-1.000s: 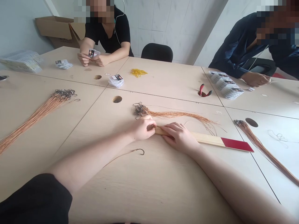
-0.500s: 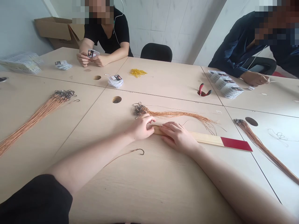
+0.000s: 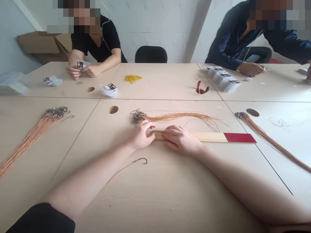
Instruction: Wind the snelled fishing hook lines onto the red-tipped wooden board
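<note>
Near the middle of the table lies a flat wooden strip [image 3: 209, 137] with a red right end. My left hand [image 3: 141, 136] is curled at the strip's left end, its thumb touching that end; what its fingers grip is hidden. A thin dark curved piece, apparently a fish hook [image 3: 159, 131], lies on the strip between my hands. My right hand [image 3: 183, 139] is closed over the strip, fingers across its top and thumb on the near side. Just beyond my hands lies a bundle of fish hooks [image 3: 138, 117] with copper-coloured lines. A single fish hook [image 3: 143, 160] on a line lies nearer me.
More bundles of hooked lines lie at left [image 3: 36, 139] and right [image 3: 269, 140]. Red-handled pliers [image 3: 202, 87] stand in a table hole. Stacked packets [image 3: 222, 78], a packet pile [image 3: 110, 90] and yellow pieces [image 3: 132, 78] lie farther back. Two people sit opposite.
The whole view has shifted and levelled. My hands keep nearly the same hold on the strip. At the right, the co-worker's other arm now reaches out to the side.
</note>
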Demonstrator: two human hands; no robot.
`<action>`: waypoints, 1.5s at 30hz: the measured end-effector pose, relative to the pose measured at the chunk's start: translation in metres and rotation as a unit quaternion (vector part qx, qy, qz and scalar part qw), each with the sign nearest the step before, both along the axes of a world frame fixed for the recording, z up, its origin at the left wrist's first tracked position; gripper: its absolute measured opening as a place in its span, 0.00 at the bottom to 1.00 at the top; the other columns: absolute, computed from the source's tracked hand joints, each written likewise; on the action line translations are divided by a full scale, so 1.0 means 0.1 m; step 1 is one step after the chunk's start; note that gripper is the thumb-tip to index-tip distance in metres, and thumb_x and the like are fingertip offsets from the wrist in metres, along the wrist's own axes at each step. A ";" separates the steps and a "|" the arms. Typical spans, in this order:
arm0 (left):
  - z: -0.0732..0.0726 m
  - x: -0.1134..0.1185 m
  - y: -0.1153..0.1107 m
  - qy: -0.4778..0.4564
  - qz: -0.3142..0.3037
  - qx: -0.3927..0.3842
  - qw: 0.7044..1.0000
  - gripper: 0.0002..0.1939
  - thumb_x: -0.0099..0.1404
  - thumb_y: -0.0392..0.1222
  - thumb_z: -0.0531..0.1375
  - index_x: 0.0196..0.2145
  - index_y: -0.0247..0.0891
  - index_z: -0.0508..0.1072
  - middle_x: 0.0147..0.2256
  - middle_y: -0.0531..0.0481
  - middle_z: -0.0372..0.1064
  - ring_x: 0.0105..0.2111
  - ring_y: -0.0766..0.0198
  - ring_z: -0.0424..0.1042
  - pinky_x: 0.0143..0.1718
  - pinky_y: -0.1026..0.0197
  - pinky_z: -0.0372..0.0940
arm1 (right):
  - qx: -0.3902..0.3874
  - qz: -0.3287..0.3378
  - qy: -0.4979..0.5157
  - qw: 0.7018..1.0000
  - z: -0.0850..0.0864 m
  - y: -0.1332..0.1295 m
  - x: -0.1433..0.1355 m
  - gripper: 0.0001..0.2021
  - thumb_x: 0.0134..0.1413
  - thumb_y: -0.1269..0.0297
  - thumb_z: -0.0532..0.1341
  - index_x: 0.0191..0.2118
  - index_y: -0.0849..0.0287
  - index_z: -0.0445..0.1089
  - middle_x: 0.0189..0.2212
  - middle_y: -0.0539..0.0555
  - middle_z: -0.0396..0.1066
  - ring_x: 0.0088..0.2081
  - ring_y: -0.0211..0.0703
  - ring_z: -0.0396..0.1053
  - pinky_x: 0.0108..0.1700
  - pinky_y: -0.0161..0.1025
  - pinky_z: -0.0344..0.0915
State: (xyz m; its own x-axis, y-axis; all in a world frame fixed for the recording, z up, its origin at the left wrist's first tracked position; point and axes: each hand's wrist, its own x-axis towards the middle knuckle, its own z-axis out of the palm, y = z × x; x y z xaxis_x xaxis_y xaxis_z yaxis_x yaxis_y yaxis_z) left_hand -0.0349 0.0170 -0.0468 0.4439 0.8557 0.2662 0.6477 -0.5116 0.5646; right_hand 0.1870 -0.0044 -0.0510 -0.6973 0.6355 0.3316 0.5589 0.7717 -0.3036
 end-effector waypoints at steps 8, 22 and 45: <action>0.01 0.01 0.05 0.000 -0.012 0.020 1.000 0.12 0.56 0.35 0.56 0.39 0.38 0.69 0.37 0.48 0.67 0.41 0.60 0.66 0.45 0.57 0.62 | -0.008 -0.002 -0.019 1.000 0.03 0.01 0.05 0.16 0.61 0.59 0.51 0.51 0.58 0.64 0.50 0.58 0.64 0.52 0.48 0.57 0.52 0.49 0.59; 0.06 0.02 -0.03 0.062 0.064 0.091 0.992 0.15 0.49 0.35 0.59 0.38 0.41 0.69 0.41 0.49 0.70 0.55 0.49 0.54 0.56 0.45 0.51 | 0.003 0.012 -0.070 0.997 0.02 -0.07 0.03 0.27 0.60 0.52 0.51 0.60 0.60 0.54 0.55 0.60 0.58 0.56 0.53 0.52 0.53 0.52 0.57; 0.03 0.05 0.00 0.082 0.085 0.132 0.984 0.05 0.54 0.36 0.59 0.30 0.42 0.72 0.38 0.51 0.71 0.53 0.52 0.56 0.54 0.48 0.51 | 0.014 0.017 -0.065 0.998 0.02 -0.07 0.02 0.24 0.59 0.59 0.53 0.59 0.63 0.55 0.55 0.61 0.57 0.56 0.55 0.49 0.53 0.53 0.55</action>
